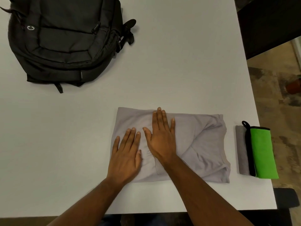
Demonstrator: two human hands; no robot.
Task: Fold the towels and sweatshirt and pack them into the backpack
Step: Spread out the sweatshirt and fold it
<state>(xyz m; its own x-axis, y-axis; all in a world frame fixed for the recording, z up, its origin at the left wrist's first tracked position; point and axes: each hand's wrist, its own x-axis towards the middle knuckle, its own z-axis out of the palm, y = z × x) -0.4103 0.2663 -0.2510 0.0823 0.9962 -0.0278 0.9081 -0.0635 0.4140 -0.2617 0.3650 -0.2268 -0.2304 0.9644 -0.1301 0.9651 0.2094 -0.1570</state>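
Sweatshirt [200, 144], folded, under both my grips: left hand [125, 154] and right hand [160, 139] flat, fingers straight. Towels [259, 152] right; backpack [65, 39] ahead-left.

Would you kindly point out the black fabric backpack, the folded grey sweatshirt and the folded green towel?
black fabric backpack [65, 38]: head view, front panel.
folded grey sweatshirt [200, 136]: head view, bare right half.
folded green towel [262, 150]: head view, middle of green face.
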